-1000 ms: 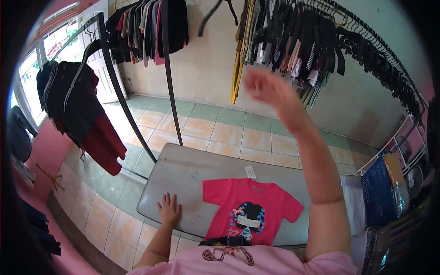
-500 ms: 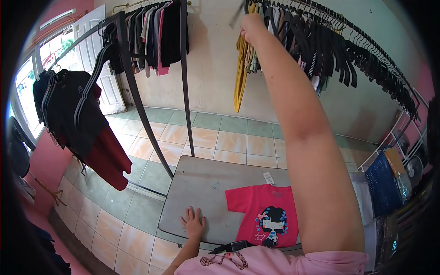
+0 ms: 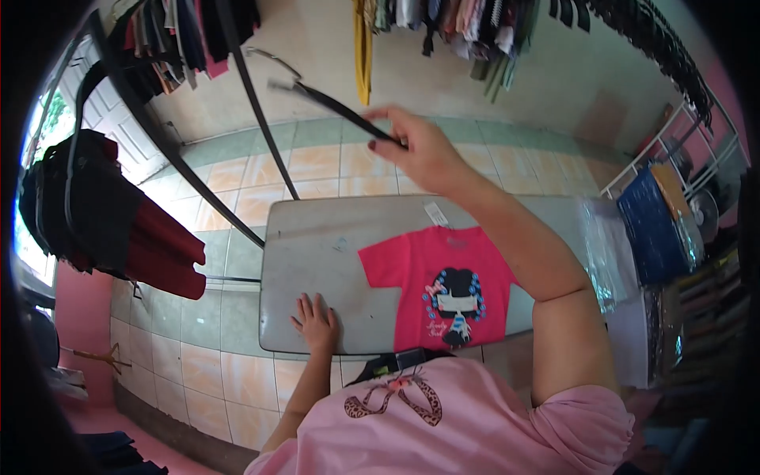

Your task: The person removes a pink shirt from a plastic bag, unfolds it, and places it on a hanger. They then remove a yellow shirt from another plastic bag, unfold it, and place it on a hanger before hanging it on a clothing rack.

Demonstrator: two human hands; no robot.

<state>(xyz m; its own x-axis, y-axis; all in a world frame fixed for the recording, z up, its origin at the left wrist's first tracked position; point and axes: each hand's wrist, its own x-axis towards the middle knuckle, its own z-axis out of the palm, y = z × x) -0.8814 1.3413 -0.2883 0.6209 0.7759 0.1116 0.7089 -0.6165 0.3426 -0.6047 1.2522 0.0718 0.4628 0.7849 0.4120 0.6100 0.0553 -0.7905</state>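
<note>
The right hand (image 3: 423,150), which was reaching up to the clothes rail half a second ago, is now bringing 1 black hanger (image 3: 340,108) down, fingers closed around it, above 1 pink T-shirt (image 3: 447,283) lying flat on the grey table (image 3: 309,245); the left hand (image 3: 317,323) is still resting open-fingered beside it.

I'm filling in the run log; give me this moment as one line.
right hand: holds black hanger above table | left hand: flat on table | pink T-shirt: spread flat, tag at collar
</note>
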